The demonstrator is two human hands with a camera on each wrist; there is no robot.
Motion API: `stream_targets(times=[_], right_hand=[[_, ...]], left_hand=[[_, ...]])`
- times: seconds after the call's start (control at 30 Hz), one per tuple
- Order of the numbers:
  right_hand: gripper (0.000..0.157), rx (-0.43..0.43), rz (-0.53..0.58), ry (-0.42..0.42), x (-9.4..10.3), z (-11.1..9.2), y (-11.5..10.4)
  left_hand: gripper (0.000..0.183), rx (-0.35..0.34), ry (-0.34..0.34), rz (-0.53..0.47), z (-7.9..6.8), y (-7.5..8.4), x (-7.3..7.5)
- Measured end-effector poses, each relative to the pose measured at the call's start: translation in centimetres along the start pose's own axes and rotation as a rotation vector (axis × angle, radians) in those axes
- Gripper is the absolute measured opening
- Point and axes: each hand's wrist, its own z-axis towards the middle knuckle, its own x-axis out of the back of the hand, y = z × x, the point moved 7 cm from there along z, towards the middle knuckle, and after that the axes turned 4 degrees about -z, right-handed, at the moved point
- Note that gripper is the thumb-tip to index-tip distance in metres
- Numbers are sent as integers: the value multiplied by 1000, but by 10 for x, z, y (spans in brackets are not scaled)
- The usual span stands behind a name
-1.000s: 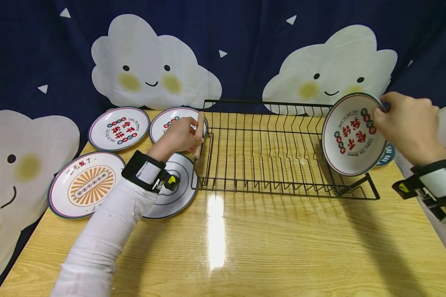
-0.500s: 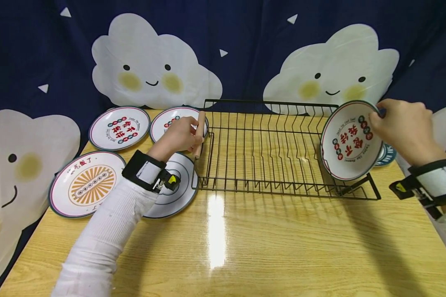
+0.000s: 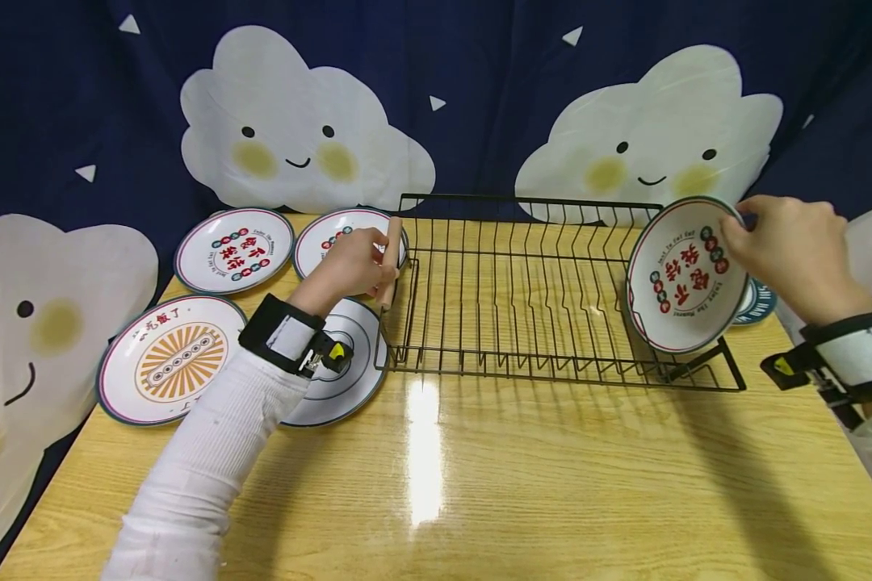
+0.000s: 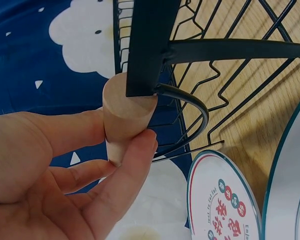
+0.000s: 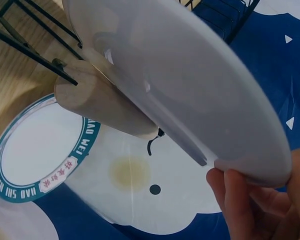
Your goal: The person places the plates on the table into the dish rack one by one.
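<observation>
A black wire dish rack (image 3: 509,307) stands on the wooden table. My left hand (image 3: 352,262) grips the wooden handle (image 4: 127,112) at its left end, thumb and fingers round the dowel. At the right end, my right hand (image 3: 792,250) pinches the upper right rim of a white plate (image 3: 686,274) with red lettering. This plate stands tilted on edge within the rack's right end, hiding most of that end from the head view. In the right wrist view the plate's plain back (image 5: 190,85) leans close along the right wooden handle (image 5: 100,100).
Left of the rack lie several plates: a red-lettered plate (image 3: 232,250), another partly behind my left hand (image 3: 312,250), an orange sunburst plate (image 3: 170,359) and a ringed plate (image 3: 349,387). A teal-rimmed plate (image 5: 45,150) lies beyond the right handle. A cloud-print curtain (image 3: 472,81) hangs behind.
My right hand has lowered the plate slightly into the rack's right end, then held it there over the last half second. My left hand has stayed on the handle.
</observation>
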Motion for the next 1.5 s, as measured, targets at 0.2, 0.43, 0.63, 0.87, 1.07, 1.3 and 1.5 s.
stream_targets(times=[0.2,0.43,0.63,0.87,1.07,1.3,1.5], right_hand=[[34,13,9,21,-3,-2,-1],[32,30,50,76,-10,-6,-1],[33,25,74,57,-14,-4,0],[43,3,87,-43,-20,0,2],[50,4,131,-117,-23,2,-1],[55,1,141,-162,-24,3,-4],[55,12,139,-163,-24,3,-9]], left_hand=[[43,-8,2,8,1,0,0],[44,-13,9,11,1,1,0],[44,-7,17,15,1,2,0],[46,-3,5,2,1,2,-1],[45,-8,5,1,1,1,-1],[44,0,8,13,2,1,-1],[43,-9,8,13,1,1,-1]])
